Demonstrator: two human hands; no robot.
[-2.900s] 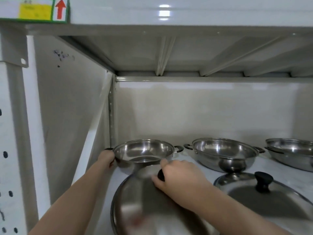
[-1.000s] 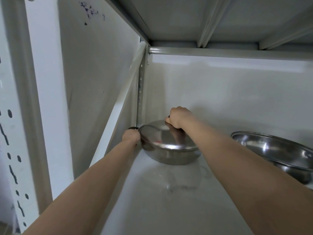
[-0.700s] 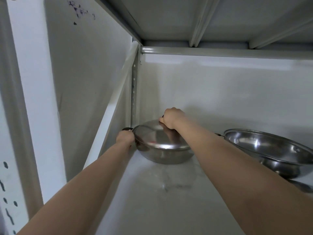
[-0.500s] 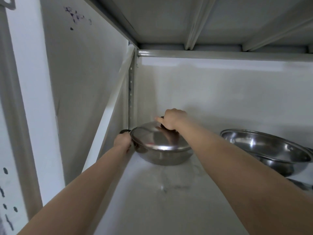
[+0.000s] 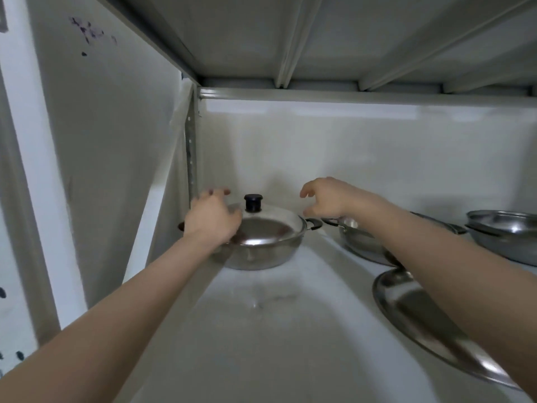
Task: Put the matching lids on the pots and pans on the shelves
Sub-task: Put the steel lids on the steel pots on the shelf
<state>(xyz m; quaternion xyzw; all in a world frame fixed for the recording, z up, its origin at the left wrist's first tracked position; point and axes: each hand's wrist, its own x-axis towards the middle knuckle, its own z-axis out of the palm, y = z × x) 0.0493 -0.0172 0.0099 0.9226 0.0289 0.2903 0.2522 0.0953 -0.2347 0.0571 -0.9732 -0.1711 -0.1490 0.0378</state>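
A small steel pot [image 5: 255,255] stands at the back left of the white shelf [image 5: 290,330], with its steel lid [image 5: 267,228] resting on it; the lid's black knob [image 5: 253,202] is free. My left hand [image 5: 213,218] hovers over the lid's left edge, fingers apart, holding nothing. My right hand [image 5: 328,199] is lifted to the right of the knob, open and empty. A second steel pot [image 5: 360,239] without a lid sits to the right, partly hidden by my right forearm. A large loose lid [image 5: 418,312] lies on the shelf at the front right.
A third uncovered steel pan [image 5: 505,231] stands at the far right. The shelf's side panel [image 5: 110,158] and a perforated upright [image 5: 190,158] close in on the left. The shelf above [image 5: 319,39] hangs low overhead.
My right hand let go of the lid's knob and drew back to the right. My left hand left the pot's handle and rose over the lid. The lid now sits on the pot.
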